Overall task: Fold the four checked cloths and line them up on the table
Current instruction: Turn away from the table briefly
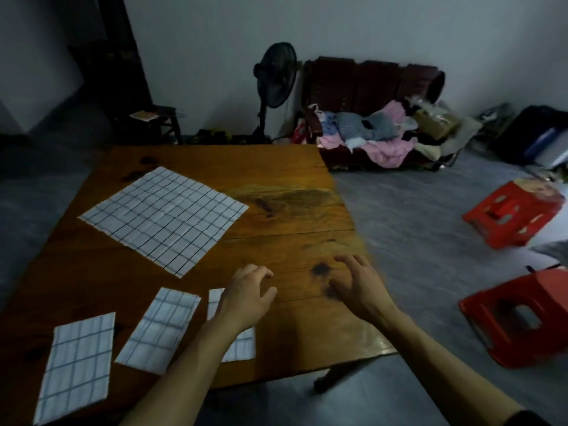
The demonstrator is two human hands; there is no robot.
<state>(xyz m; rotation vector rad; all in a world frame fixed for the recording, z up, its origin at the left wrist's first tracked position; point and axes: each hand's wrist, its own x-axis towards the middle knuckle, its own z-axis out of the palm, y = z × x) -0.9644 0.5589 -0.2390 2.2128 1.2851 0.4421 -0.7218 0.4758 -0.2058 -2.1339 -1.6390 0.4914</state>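
Observation:
One white checked cloth lies spread flat and unfolded on the far left part of the wooden table. Three folded checked cloths sit in a row near the front edge: the left one, the middle one, and the right one, which my left forearm partly hides. My left hand hovers over the right folded cloth's far end, fingers curled and apart, holding nothing. My right hand hovers over bare wood near the table's right edge, fingers spread and empty.
Two red plastic stools stand on the grey floor to the right. Behind the table are a standing fan, a dark bench heaped with clothes, and a small dark stool.

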